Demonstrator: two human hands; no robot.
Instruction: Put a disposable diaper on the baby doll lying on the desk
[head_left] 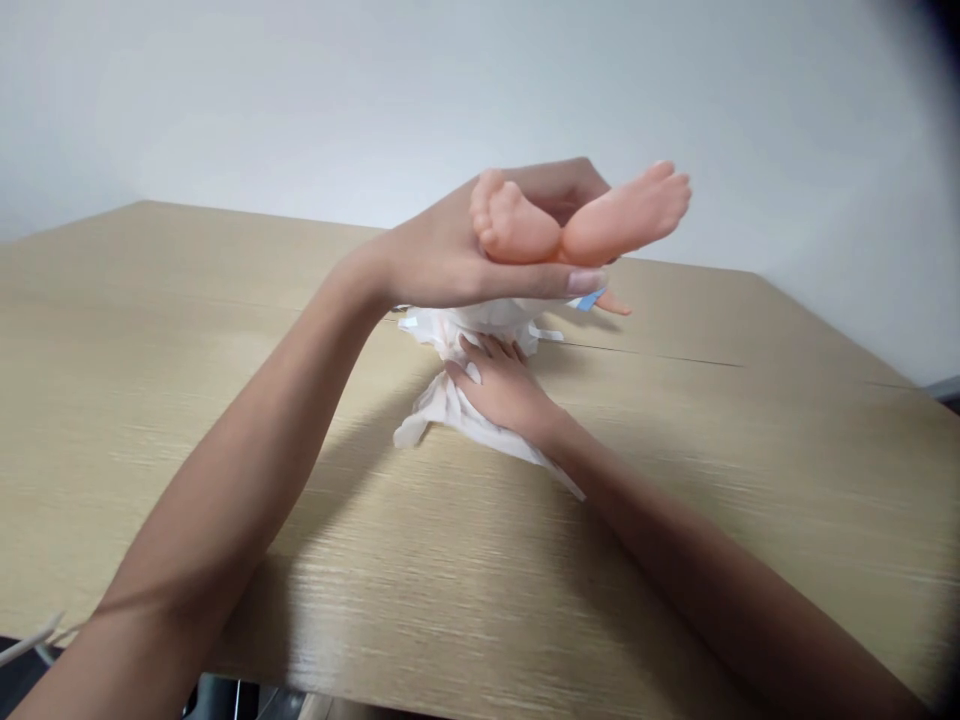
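Note:
My left hand [442, 250] is closed around the lower legs of a baby doll. The doll's two feet [517, 222] stick up toward me, soles showing, above the table. Below them, my right hand [506, 385] lies on a white diaper [450, 405], its fingers stretched out over the crumpled middle. The diaper's near end spreads on the table toward me, and a white side tab [547, 335] shows at the right. A small doll hand [615, 303] pokes out beside a blue patch [591, 299]. Most of the doll's body is hidden behind my left hand.
The light wood table [390, 560] has a thin seam running across it behind the diaper. A pale wall [300, 100] stands beyond the far edge. A white cable [30, 640] hangs at the near left edge, with dark objects below the table.

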